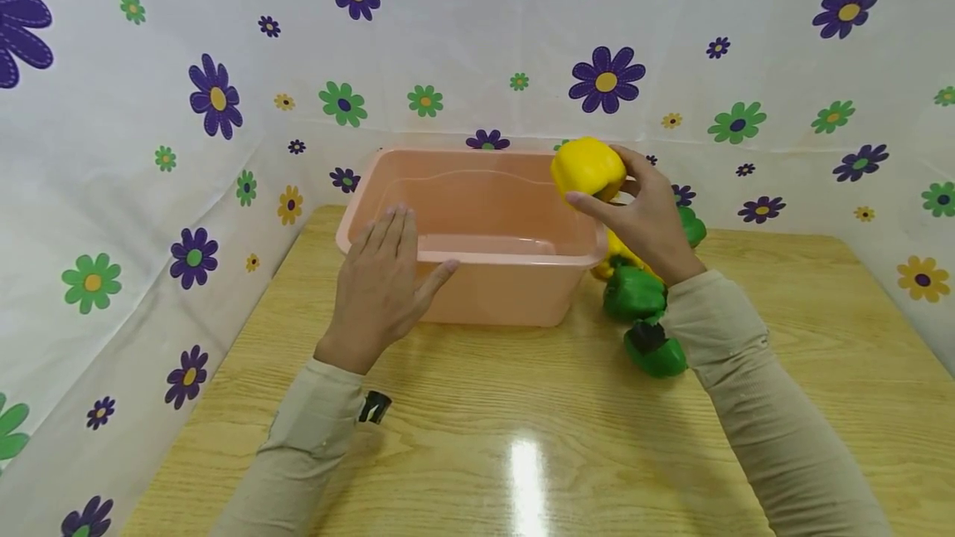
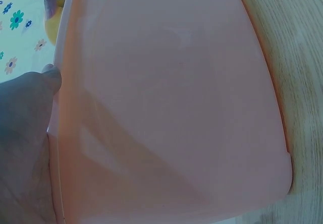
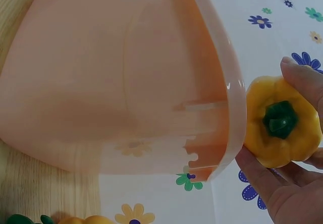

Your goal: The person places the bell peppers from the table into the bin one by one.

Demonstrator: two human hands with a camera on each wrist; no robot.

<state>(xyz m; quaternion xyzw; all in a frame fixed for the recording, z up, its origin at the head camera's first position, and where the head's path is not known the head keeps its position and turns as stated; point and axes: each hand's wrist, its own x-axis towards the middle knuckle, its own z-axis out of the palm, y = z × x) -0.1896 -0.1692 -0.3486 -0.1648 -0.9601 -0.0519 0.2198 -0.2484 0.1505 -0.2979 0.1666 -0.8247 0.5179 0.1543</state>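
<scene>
A yellow bell pepper with a green stem is held in my right hand, above the right rim of a pink plastic tub. In the right wrist view the fingers and thumb grip the pepper from the side, its stem facing the camera. My left hand rests on the tub's near rim toward the left, fingers straight and together, thumb spread out. The left wrist view shows its thumb at the rim. Inside the tub, the part I can see holds nothing.
Right of the tub lie green bell peppers, another yellow pepper and a cut-looking green pepper with a dark part. A further green one shows behind my right wrist. A flowered cloth hangs behind the wooden table.
</scene>
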